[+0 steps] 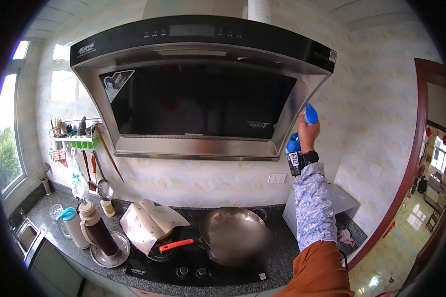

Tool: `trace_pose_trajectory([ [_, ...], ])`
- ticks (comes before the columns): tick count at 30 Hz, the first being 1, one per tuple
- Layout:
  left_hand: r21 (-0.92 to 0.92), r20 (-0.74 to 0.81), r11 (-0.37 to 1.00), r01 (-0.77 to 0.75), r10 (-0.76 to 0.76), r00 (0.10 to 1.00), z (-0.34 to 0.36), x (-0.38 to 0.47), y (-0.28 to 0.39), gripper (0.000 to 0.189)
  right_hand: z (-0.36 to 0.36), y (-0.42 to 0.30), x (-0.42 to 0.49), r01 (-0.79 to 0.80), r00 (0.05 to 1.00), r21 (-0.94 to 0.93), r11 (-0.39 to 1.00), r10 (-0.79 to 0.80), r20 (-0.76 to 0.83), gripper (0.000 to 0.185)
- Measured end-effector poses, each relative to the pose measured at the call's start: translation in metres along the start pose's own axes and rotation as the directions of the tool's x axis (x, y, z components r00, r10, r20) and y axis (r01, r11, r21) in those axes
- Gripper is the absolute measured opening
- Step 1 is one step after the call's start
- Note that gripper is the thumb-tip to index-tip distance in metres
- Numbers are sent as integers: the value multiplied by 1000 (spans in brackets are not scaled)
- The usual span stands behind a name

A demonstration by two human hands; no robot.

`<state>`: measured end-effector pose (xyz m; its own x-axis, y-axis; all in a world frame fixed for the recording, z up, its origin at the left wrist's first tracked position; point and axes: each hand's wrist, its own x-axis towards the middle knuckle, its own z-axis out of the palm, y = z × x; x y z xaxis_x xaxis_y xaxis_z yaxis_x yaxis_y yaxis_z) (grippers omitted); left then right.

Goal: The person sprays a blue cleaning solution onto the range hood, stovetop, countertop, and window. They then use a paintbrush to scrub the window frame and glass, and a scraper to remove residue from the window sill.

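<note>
My right hand (309, 130) is raised at the right edge of the range hood (204, 148), closed around the neck of a blue spray bottle (293, 144). The bottle's blue trigger head (311, 113) shows above my fingers, beside the hood's steel side. A patterned sleeve cover and a dark wristband are on that arm. The left hand is out of view. Below the hood, a steel wok (223, 219) stands on the black gas stove (223, 273); part of it is blurred. Left of it, a paper sheet (152, 219) covers a pan with a red handle (176, 245).
A thermos flask (98, 232) on a steel tray (124, 250) and a white jug (74, 230) stand on the left counter. A skimmer (105, 189) and other utensils hang from a wall rack (72, 139). A grey metal box (342, 196) stands behind my right arm.
</note>
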<state>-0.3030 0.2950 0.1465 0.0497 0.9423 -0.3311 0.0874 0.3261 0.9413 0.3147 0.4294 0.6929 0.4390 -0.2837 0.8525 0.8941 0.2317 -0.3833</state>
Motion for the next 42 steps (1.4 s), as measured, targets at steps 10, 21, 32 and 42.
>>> trace_pose_trajectory([
  [10,-8,-30,1000,-4,4,1000,-5,-18,-9,32,-19,68,-133,-129,935,-202,971,187,302,33],
  [21,-93,-170,996,1,-17,985,-17,-68,-48,32,14,24,-267,-171,869,268,948,17,494,17],
  [32,-174,-326,984,-21,-38,945,-39,-91,-60,32,107,-120,-336,161,771,387,908,-361,525,23],
  [42,-214,-400,977,-26,-63,915,-62,-98,-72,32,135,-217,-316,-39,899,616,787,-241,365,18],
])
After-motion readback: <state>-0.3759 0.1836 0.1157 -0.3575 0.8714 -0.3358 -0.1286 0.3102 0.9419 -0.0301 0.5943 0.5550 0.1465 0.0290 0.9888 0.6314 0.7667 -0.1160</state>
